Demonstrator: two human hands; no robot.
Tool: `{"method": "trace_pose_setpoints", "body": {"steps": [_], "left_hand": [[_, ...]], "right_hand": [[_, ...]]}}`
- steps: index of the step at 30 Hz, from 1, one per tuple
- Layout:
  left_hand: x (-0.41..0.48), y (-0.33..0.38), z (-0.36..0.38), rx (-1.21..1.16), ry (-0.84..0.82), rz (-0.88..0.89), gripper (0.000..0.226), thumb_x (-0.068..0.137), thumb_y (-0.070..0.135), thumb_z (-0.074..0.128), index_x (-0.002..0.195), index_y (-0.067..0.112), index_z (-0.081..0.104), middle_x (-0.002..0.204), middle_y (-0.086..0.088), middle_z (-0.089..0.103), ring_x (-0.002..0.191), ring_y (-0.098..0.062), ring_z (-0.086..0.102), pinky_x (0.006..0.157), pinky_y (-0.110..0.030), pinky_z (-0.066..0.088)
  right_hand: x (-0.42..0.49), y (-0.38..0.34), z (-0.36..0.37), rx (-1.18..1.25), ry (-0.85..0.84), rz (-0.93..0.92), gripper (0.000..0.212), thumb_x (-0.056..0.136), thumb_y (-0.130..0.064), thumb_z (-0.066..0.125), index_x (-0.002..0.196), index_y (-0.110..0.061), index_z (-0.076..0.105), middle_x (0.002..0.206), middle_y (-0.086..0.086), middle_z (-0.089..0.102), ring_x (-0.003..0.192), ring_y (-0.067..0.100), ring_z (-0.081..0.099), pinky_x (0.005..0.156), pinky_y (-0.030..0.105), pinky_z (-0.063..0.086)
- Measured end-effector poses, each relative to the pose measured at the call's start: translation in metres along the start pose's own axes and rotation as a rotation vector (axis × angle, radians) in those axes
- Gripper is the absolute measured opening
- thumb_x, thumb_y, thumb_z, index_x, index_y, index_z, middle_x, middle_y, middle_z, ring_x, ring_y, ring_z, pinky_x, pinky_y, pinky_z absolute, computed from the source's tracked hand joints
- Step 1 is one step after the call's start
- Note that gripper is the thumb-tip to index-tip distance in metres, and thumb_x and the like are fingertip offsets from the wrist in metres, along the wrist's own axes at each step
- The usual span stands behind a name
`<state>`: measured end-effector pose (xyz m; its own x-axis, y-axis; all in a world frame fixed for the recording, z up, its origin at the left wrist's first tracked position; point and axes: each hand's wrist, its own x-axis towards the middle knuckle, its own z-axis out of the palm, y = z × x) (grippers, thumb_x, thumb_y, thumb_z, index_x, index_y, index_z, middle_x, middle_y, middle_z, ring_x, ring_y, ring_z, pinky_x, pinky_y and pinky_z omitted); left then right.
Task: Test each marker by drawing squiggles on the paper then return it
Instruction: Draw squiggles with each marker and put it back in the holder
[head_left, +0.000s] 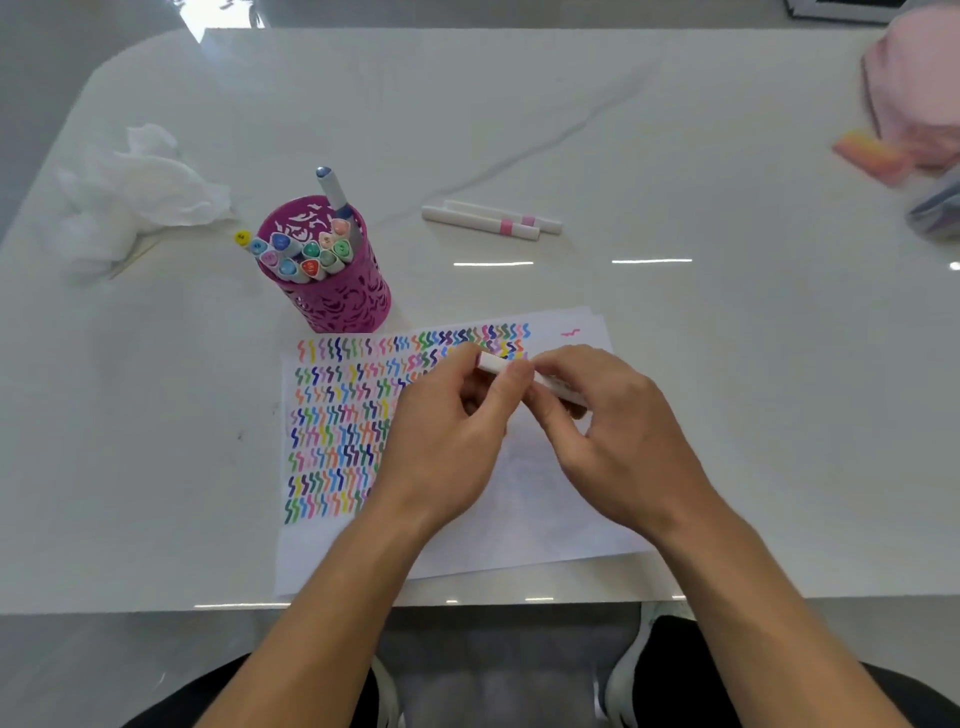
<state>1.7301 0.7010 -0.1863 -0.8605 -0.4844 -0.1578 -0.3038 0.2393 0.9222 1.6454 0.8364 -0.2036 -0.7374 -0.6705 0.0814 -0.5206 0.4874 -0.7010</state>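
Over the upper middle of the white sheet of paper (524, 525), I hold a slim white marker (492, 362) between both hands, just above the rows of coloured squiggles; its long axis runs slantwise, one blunt white end pointing up and to the left, towards the far edge of the white marble-look table (649, 135), the other end running down and to the right under my fingers; I cannot tell which end is the tip. My left hand (452, 415) pinches the upper-left end, thumb pressed on top and fingers curled beneath; my right hand (613, 431) pinches the barrel lower down with curled fingertips, and the two hands touch at the marker. Some faint print shows on the barrel, too blurred to read.

The squiggles fill the left and top of the paper in close rows; one lone pink squiggle (570, 332) sits apart near the top right corner. Just beyond the paper's top left corner stands a magenta cut-out metal pen cup (343, 304), upright and full of markers with coloured caps; the caps carry small marks that I cannot read; a blue-capped marker (332, 189) leans out taller than the rest. Two white markers with pink bands (488, 221) lie side by side, touching, to the right of the cup, their long axes running left to right. A crumpled white tissue (140, 192) lies to the left of the cup.
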Motion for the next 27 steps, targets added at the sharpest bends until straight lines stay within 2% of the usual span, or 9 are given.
{"method": "trace_pose_setpoints", "body": {"steps": [2,5,6,9,12,16,19,22,27], "left_hand": [[0.002,-0.001,-0.001,0.022,-0.017,0.015,0.036,0.102,0.041,0.055,0.078,0.014,0.060,0.065,-0.005,0.059,0.063,-0.026,0.057,0.057,-0.045,0.048],[0.004,-0.001,-0.004,-0.025,-0.036,-0.034,0.039,0.105,0.032,0.051,0.069,0.020,0.059,0.056,0.014,0.056,0.051,-0.003,0.048,0.047,-0.015,0.038],[0.005,-0.002,-0.005,-0.035,-0.056,-0.052,0.040,0.105,0.030,0.051,0.070,0.016,0.061,0.055,0.016,0.054,0.051,-0.001,0.046,0.048,-0.011,0.036],[0.006,-0.004,-0.007,-0.027,-0.124,-0.039,0.041,0.106,0.029,0.050,0.075,0.004,0.061,0.059,0.009,0.048,0.057,-0.008,0.043,0.057,-0.027,0.038],[0.006,-0.006,-0.011,-0.051,-0.137,-0.037,0.039,0.106,0.029,0.050,0.075,0.010,0.064,0.064,0.009,0.051,0.064,-0.010,0.047,0.067,-0.042,0.043],[0.006,-0.006,-0.010,-0.069,-0.122,-0.074,0.039,0.106,0.029,0.050,0.075,0.010,0.065,0.062,0.011,0.051,0.063,-0.009,0.046,0.068,-0.038,0.041],[0.005,-0.005,-0.008,-0.078,-0.113,-0.110,0.040,0.105,0.031,0.050,0.076,0.009,0.066,0.061,0.010,0.051,0.061,-0.009,0.045,0.065,-0.035,0.039],[0.004,-0.004,-0.006,-0.075,-0.106,-0.144,0.041,0.105,0.032,0.050,0.075,0.006,0.063,0.058,0.010,0.047,0.058,-0.011,0.041,0.063,-0.037,0.035],[0.005,-0.001,-0.009,-0.032,-0.068,-0.115,0.041,0.105,0.031,0.049,0.068,0.022,0.063,0.054,0.015,0.048,0.053,-0.004,0.042,0.061,-0.028,0.035]], "right_hand": [[0.000,0.001,-0.003,-0.024,-0.027,-0.016,0.016,0.102,-0.034,0.056,0.105,-0.021,0.064,0.091,-0.008,0.064,0.080,0.010,0.056,0.070,0.034,0.051],[0.000,-0.001,-0.003,-0.058,-0.065,-0.008,0.014,0.103,-0.035,0.055,0.097,-0.023,0.059,0.076,-0.010,0.058,0.066,0.010,0.051,0.059,0.029,0.043],[0.000,-0.002,-0.003,-0.065,-0.064,0.000,0.016,0.103,-0.038,0.054,0.096,-0.024,0.059,0.072,-0.010,0.058,0.063,0.010,0.052,0.056,0.028,0.042],[-0.001,-0.005,-0.003,-0.124,-0.044,-0.018,0.026,0.103,-0.051,0.049,0.098,-0.031,0.065,0.071,-0.011,0.063,0.061,0.008,0.056,0.054,0.021,0.041],[-0.001,-0.007,-0.003,-0.175,-0.048,-0.049,0.032,0.103,-0.053,0.045,0.098,-0.031,0.068,0.079,-0.011,0.071,0.065,0.009,0.062,0.053,0.023,0.046],[-0.001,-0.008,-0.001,-0.224,0.017,-0.084,0.033,0.101,-0.053,0.046,0.090,-0.030,0.067,0.067,-0.012,0.066,0.056,0.009,0.061,0.047,0.014,0.033],[-0.001,-0.010,-0.001,-0.246,0.076,-0.086,0.029,0.099,-0.052,0.052,0.079,-0.030,0.057,0.050,-0.016,0.040,0.043,0.007,0.042,0.044,0.016,0.022],[-0.001,-0.015,-0.003,-0.256,0.103,-0.085,0.029,0.097,-0.050,0.056,0.076,-0.037,0.041,0.046,-0.021,0.020,0.037,-0.003,0.027,0.046,0.012,0.012],[-0.001,-0.010,-0.002,-0.231,0.088,0.003,0.041,0.096,-0.064,0.054,0.070,-0.034,0.044,0.044,-0.022,0.030,0.037,0.001,0.036,0.045,0.011,0.014]]}}
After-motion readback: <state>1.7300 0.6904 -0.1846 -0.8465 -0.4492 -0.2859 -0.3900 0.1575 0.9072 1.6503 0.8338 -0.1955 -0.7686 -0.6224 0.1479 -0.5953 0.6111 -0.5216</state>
